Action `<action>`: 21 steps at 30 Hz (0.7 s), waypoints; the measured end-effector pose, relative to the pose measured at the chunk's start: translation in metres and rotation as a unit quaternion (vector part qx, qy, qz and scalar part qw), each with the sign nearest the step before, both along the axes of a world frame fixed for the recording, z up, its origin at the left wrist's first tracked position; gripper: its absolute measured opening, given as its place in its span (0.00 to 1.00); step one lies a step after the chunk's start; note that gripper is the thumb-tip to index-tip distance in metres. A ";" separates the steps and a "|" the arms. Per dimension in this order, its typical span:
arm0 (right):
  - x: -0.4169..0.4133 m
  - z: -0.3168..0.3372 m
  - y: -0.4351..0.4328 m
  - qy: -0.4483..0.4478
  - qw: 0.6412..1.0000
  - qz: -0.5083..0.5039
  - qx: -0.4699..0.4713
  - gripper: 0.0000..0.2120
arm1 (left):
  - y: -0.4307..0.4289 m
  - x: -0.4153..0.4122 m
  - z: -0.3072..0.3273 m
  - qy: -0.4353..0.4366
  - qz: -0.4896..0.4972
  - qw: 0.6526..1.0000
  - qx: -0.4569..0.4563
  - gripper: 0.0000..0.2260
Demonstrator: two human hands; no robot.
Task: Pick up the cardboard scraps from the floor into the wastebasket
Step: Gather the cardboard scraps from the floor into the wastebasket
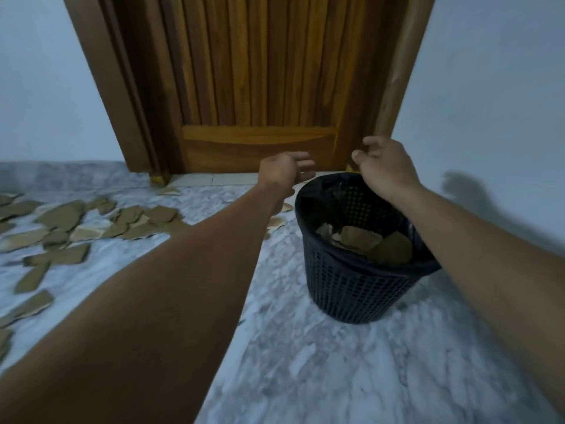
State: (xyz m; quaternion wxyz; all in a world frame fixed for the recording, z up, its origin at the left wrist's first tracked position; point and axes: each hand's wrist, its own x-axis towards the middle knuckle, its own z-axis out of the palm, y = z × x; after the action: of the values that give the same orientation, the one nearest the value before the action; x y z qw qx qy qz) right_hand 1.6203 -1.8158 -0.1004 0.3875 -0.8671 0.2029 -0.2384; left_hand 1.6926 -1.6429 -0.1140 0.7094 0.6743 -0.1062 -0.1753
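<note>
Neither hand holds anything. Left hand [286, 170] is stretched forward with its fingers relaxed and lightly spread, pointing toward the right, and its palm is empty. Right hand [385, 166] is raised above the far rim of the wastebasket [351, 289] with its fingers loosely curled downward around nothing. Both forearms reach out from the bottom corners of the view, the left one crossing over the floor [305, 362] and the right one passing over the basket's right side.

The wastebasket is black with perforated walls. It stands upright on the grey marbled floor, directly below and in front of the right hand and just to the right of the left hand. Several brown cardboard pieces [376, 243] lie inside it.

Most of the cardboard scraps [64, 214] are still spread on the floor at the left, well apart from both hands, in a loose, overlapping patch that runs to the left edge of the view. A few small scraps [276, 223] lie beside the basket's left wall, partly hidden by the left forearm. A closed wooden door [260, 71] stands behind the hands, set in a pale wall [489, 87].
</note>
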 end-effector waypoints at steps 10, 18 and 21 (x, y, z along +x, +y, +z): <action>0.104 -0.032 0.148 0.064 0.995 -0.013 -0.074 0.22 | 0.188 0.100 -0.101 -0.098 0.025 0.941 0.323 0.14; 0.192 -0.176 0.176 0.176 0.977 0.082 -0.092 0.33 | 0.243 0.125 -0.254 -0.103 -0.009 0.846 0.523 0.53; 0.224 -0.234 0.164 0.202 0.973 0.094 -0.065 0.42 | 0.241 0.135 -0.288 -0.133 0.009 0.837 0.531 0.60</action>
State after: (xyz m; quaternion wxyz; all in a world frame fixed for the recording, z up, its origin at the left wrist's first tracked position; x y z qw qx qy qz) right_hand 1.8441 -1.6518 -0.3340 0.3021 -0.9357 0.1791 -0.0336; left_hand 1.8274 -1.4021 -0.4016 0.2231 0.9652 -0.0842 -0.1070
